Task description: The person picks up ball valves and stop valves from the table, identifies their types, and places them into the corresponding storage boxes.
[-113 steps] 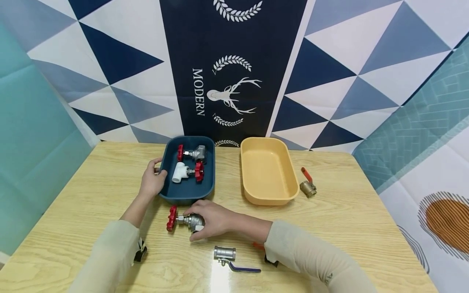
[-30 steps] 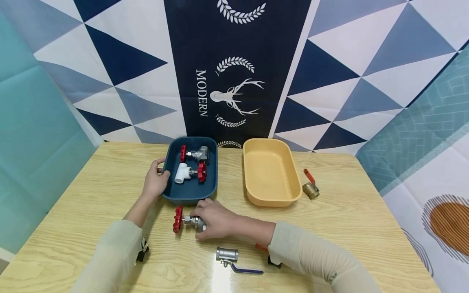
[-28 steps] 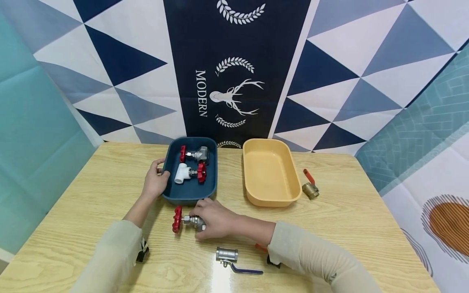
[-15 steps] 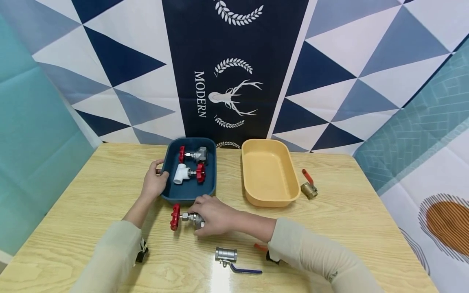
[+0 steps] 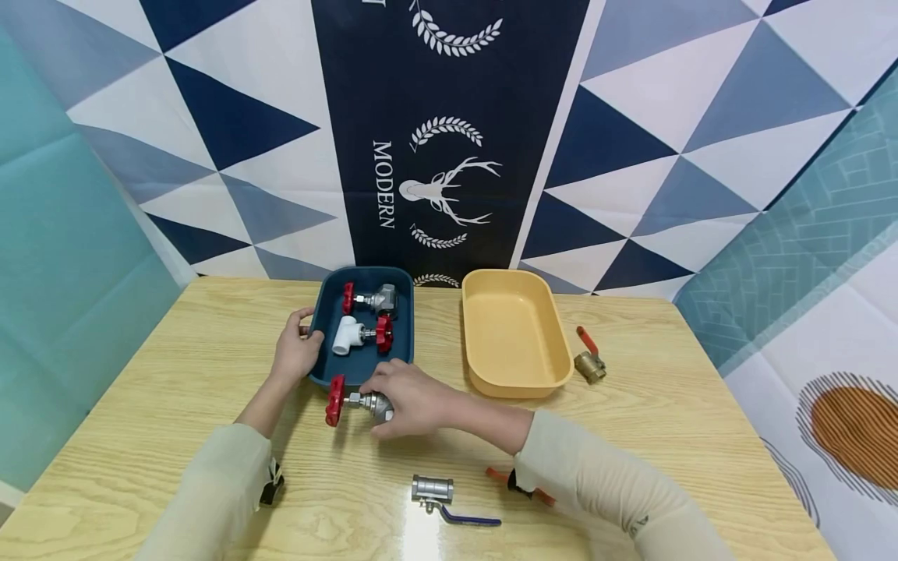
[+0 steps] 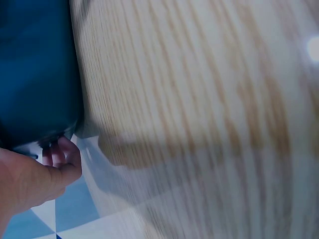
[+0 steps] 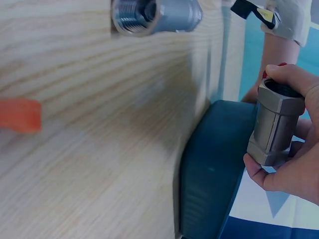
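My right hand (image 5: 414,399) grips a metal gate valve (image 5: 380,407) by its body, with the red handwheel (image 5: 335,400) pointing left. In the head view the valve hangs just in front of the dark blue bin (image 5: 358,367). The right wrist view shows the valve's hexagonal-ended body (image 7: 275,122) between thumb and fingers, raised off the table. My left hand (image 5: 296,348) holds the bin's left rim, thumb on the inner side and fingers outside. Inside the bin lie another metal valve (image 5: 383,301) with a red handwheel and a white tee-shaped valve (image 5: 346,336), also red-wheeled.
A yellow bin (image 5: 515,335) stands right of the blue one. Beside it lies a brass ball valve (image 5: 590,367) with a red lever. Nearer me are a steel ball valve (image 5: 432,488) with a blue lever and an orange-red lever (image 5: 543,496), partly hidden by my right sleeve.
My right hand has lifted the gate valve from the table and moved it toward the blue bin's front edge. The left hand keeps its hold on the rim.
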Demonstrator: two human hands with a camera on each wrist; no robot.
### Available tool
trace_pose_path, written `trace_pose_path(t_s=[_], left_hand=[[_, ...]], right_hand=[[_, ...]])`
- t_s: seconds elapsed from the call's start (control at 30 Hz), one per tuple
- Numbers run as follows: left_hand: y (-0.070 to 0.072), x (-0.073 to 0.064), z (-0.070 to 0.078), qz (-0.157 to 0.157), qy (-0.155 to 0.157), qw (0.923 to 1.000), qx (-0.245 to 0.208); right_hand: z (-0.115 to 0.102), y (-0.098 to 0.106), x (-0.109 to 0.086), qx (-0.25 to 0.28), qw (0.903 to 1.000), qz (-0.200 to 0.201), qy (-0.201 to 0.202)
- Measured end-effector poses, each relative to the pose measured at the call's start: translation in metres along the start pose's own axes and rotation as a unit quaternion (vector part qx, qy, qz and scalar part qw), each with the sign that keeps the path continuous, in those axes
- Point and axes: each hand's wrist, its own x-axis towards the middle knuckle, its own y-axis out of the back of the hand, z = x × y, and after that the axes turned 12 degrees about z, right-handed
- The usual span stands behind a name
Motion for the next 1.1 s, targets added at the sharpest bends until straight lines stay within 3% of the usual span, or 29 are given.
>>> trace_pose_path(t_s=[0.63, 1.1], left_hand=[[0.0, -0.001, -0.001, -0.004, -0.004, 1.0, -0.003], [0.0, -0.001, 0.001, 0.0, -0.004, 1.0, -0.005]], right_hand=[[0.013, 0.014, 0.013, 0.008, 0.9994, 0.031, -0.013], [0.022, 0.019, 0.024, -0.001, 0.9994, 0.029, -0.019]])
